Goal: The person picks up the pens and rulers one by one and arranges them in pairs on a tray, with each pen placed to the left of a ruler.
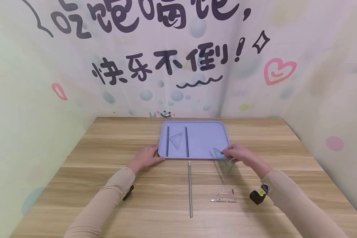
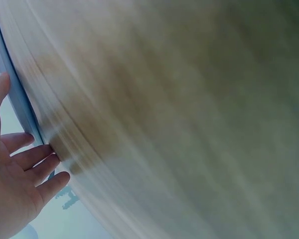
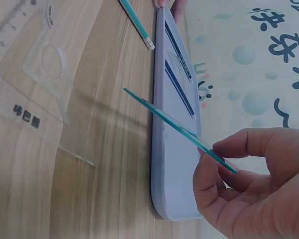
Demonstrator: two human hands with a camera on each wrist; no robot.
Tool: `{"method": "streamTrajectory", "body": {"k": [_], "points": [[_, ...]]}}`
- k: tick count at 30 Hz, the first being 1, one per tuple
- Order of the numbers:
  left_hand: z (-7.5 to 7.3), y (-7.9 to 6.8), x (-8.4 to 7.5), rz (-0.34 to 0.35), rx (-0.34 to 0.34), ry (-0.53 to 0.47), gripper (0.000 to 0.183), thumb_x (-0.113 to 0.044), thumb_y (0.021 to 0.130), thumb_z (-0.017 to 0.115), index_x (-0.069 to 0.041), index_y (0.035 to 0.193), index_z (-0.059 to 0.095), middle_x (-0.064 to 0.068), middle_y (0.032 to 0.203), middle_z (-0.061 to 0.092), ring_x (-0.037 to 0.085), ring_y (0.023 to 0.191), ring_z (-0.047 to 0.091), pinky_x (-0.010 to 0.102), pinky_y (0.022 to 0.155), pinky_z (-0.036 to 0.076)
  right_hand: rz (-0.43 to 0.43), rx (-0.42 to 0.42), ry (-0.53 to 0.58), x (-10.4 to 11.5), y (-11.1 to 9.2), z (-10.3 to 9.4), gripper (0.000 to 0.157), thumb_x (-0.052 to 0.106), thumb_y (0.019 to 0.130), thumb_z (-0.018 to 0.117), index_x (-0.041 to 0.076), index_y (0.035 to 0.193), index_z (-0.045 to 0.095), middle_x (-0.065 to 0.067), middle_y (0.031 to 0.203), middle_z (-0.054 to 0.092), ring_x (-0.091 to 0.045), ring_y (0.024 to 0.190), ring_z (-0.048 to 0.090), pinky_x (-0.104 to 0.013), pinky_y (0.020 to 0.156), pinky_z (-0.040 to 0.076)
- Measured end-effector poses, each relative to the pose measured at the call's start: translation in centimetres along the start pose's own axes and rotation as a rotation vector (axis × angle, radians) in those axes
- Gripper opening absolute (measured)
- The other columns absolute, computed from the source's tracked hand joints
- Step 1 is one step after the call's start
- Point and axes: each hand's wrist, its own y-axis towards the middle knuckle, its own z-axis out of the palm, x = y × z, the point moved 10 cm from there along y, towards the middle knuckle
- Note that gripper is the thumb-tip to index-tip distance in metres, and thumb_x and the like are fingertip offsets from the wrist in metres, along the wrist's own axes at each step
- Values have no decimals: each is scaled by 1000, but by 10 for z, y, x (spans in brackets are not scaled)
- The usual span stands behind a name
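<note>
**Right hand (image 1: 241, 154) holds teal set square (image 1: 225, 168) at the tray (image 1: 206, 140)**

I take the middle of the tray, in the head view, as the centre of the clock. The right hand is at about half past three; it pinches the teal set square between thumb and fingers. This piece is at four o'clock, over the near right corner. The head view shows its face; the right wrist view shows it from the edge, as a thin tilted line raised above the table (image 1: 131, 132).

The left hand (image 1: 145, 157) is at eight o'clock. The left wrist view tells more: the fingers are spread and rather relaxed, touching the rim.

Inside the tray, towards nine o'clock, a clear set square (image 1: 177, 140) lies between two dark pencils (image 1: 187, 142).

On the table, a green pencil (image 1: 190, 191) lies at six o'clock; the right wrist view shows its white eraser directed to the tray. At five o'clock lies another clear ruler piece (image 1: 224, 200), whose dark printed characters are clearer in that same view.
</note>
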Motion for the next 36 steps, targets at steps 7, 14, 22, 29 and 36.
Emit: {"method": "streamTrajectory", "body": {"k": [7, 14, 22, 29, 36], "points": [[1, 3, 1, 12, -1, 11, 72, -49, 83, 59, -3, 135, 41, 20, 132, 47, 34, 119, 46, 44, 101, 37, -17, -15, 21, 2, 12, 1, 22, 5, 83, 51, -13, 93, 58, 3, 63, 46, -7, 60, 45, -22, 54, 48], [3, 6, 2, 15, 4, 28, 72, -49, 82, 59, -4, 135, 41, 20, 131, 48, 34, 118, 47, 44, 100, 38, 4, -45, 6, 4, 23, 0, 22, 7, 84, 51, -12, 92, 59, 2, 66, 47, -8, 63, 44, -21, 55, 45], [3, 5, 2, 11, 8, 27, 71, -48, 82, 59, -4, 135, 41, 19, 130, 48, 34, 118, 47, 44, 100, 38, 26, -62, 34, 9, 33, -1, 25, 8, 88, 48, -13, 96, 59, 2, 67, 49, -9, 62, 47, -21, 55, 46], [2, 3, 0, 16, 2, 22, 71, -47, 82, 60, -2, 134, 42, 20, 130, 49, 35, 117, 47, 44, 100, 38, 29, -82, 52, 3, 44, 0, 29, 13, 89, 52, -12, 104, 59, -1, 72, 49, -11, 67, 47, -25, 63, 50], [1, 1, 0, 6, -2, 11, 71, -47, 82, 60, -2, 134, 42, 20, 130, 49, 34, 117, 47, 44, 100, 37, -13, -61, 149, -9, 66, 5, 30, 13, 87, 55, -8, 108, 60, -4, 76, 51, -13, 70, 50, -29, 67, 52]]}}
